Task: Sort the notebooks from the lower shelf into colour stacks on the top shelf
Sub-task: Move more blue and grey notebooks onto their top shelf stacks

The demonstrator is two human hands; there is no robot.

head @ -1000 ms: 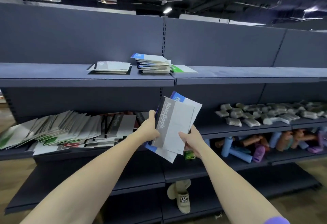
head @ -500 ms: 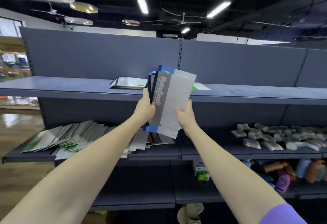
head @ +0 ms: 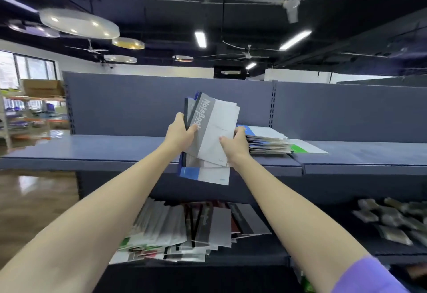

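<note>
In the head view, a handful of notebooks (head: 209,137) is held up in front of the top shelf (head: 115,151), tilted with the spines toward the left. The front notebook (head: 215,130) has a grey band printed "NoteBook" and a white cover; behind it a blue-banded notebook (head: 203,174) sticks out below the others. The left hand (head: 181,134) is clenched around the spine edge of the bundle, the thumb laid across the grey band on the front and the fingers wrapped behind, out of sight. The right hand (head: 234,145) grasps the lower right edge of the front notebook, its thumb pressed on the white cover and the fingers curled behind the covers. The bundle is thus pinched between both thumbs in front and the hidden fingers at the back.

Just right of the right hand, a blue stack (head: 265,141) is seen lying flat on the top shelf, and a green notebook (head: 307,148) is laid flat beside it, touching its right side. On the lower shelf (head: 254,255), a slumped row of unsorted notebooks (head: 184,230) is spread between the two forearms, with grey, black, red and green covers mixed. Small wrapped packets (head: 392,221) are piled further right on that level
</note>
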